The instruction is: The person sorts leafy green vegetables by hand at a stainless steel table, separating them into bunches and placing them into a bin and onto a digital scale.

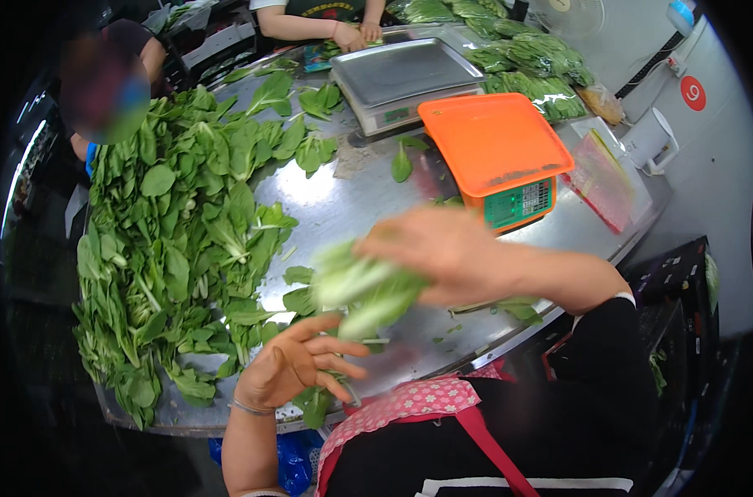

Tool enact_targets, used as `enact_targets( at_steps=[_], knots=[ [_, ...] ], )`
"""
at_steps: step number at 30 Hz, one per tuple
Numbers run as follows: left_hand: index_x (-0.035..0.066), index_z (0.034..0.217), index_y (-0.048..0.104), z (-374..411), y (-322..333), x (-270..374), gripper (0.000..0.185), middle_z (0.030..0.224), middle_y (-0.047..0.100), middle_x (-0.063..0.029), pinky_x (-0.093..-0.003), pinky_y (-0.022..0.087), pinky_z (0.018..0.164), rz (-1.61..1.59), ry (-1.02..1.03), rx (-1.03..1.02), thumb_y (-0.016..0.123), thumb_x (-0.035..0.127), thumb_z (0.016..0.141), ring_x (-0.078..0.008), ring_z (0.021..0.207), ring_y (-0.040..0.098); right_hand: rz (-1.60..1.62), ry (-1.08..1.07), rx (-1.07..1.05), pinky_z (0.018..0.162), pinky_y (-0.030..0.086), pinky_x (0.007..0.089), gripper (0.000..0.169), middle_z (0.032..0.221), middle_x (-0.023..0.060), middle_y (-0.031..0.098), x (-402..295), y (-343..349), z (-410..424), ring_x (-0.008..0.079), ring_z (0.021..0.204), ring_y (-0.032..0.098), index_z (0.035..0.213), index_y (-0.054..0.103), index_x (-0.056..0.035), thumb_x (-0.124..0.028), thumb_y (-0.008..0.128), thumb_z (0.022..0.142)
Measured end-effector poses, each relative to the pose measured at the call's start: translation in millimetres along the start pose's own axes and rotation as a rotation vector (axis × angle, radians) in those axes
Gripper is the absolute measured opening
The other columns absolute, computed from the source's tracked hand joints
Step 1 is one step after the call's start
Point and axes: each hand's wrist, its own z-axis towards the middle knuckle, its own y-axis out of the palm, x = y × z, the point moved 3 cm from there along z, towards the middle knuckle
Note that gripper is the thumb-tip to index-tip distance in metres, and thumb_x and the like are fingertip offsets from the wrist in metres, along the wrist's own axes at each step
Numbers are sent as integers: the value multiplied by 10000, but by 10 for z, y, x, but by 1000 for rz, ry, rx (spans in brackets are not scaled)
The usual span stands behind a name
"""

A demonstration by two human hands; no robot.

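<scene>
My right hand [442, 251], blurred by motion, grips a bunch of leafy greens with pale stalks [367, 286] above the metal table [308, 192]. Palm up and fingers spread, my left hand [302, 360] is just below and left of the bunch, holding nothing. A large heap of loose leafy greens [177, 248] covers the left part of the table. Beyond my right hand stands an orange scale [501, 146] with a green keypad panel; some dark dirt lies on its tray. A single leafy sprig [402, 164] rests left of this scale.
A second scale with a grey metal tray [407, 71] stands farther back. Bagged greens [532, 56] are piled at the back right, near a white electric kettle [650, 140] and pink plastic bags [603, 180]. One co-worker's hands [358, 37] handle greens opposite; another person is at the far left.
</scene>
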Motion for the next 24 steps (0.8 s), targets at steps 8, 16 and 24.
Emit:
enact_targets(
  at_steps=[8,16,24],
  knots=[
    [15,1254,406,-275,-607,-432,449,1150,532,-234,-458,536,719,-80,130,464,441,325,932,-352,1029,560,-516,1070,125,826,473,402,666,1077,137,594,1908,-992,-807,300,998,576,1254,470,-115,-220,673,629],
    [44,1211,449,-439,-694,-558,390,1108,564,-182,-420,531,687,-144,209,642,439,315,931,-308,982,579,-330,1312,36,845,474,369,633,1063,166,625,3034,-436,-911,294,994,596,1136,574,-64,-327,718,578],
    [79,1180,482,-697,-825,-831,339,1098,579,-135,-400,517,695,-296,241,796,470,299,922,-277,969,581,-70,1103,157,819,454,289,638,1025,123,627,2247,-1485,-1249,191,911,592,1208,519,-5,-150,742,629]
  ],
)
